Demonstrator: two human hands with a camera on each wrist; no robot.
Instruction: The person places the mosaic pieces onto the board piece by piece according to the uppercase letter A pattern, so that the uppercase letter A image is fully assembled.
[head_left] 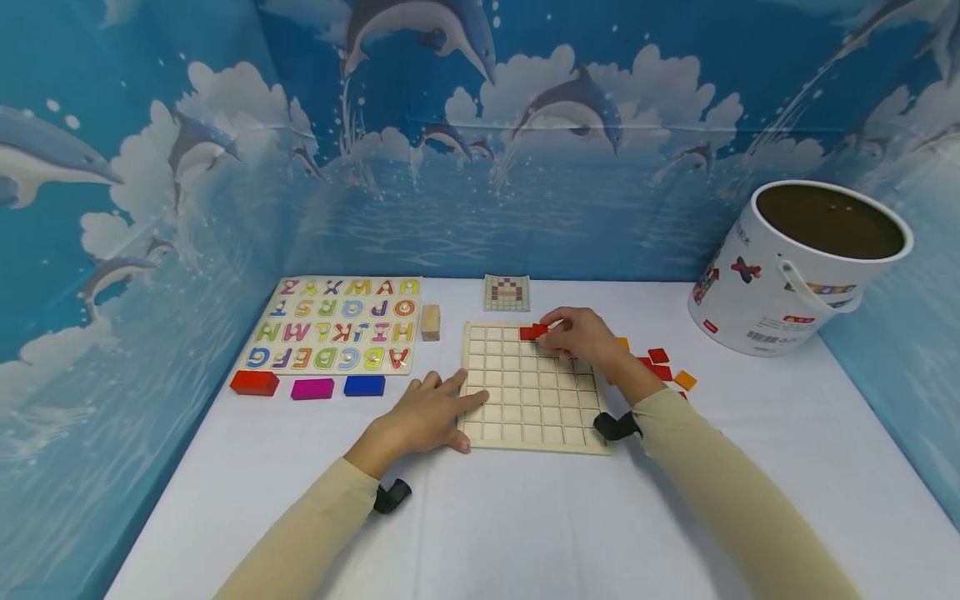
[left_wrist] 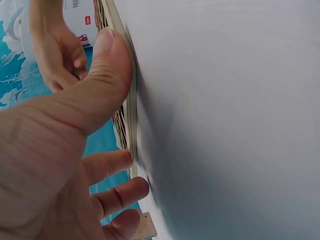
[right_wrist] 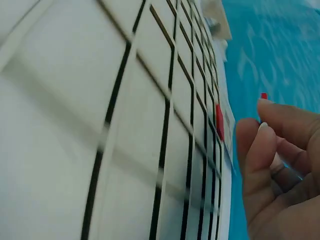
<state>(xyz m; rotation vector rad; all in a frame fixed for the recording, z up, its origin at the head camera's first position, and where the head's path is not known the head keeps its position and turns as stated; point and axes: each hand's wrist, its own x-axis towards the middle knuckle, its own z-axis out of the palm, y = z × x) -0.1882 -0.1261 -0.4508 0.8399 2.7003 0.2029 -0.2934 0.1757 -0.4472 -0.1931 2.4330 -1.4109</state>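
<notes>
Near frame centre, my right hand pinches a thin red tile above a pale wooden grid board; my left hand, fingers spread, rests on its edge.

Grid board, pale cream, squared; tiles, red and orange; letter board, cream with multicoloured letters; blocks, red, magenta, blue; bucket, white, picture-printed; backdrop, blue, dolphin-and-cloud patterned; tablecloth, white.

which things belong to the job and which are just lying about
Likely job: grid board, held red tile, placed red tile, loose red tiles, loose orange tiles, pattern card.

Likely lying about: alphabet board, red block, magenta block, blue block, wooden block, bucket.
</notes>
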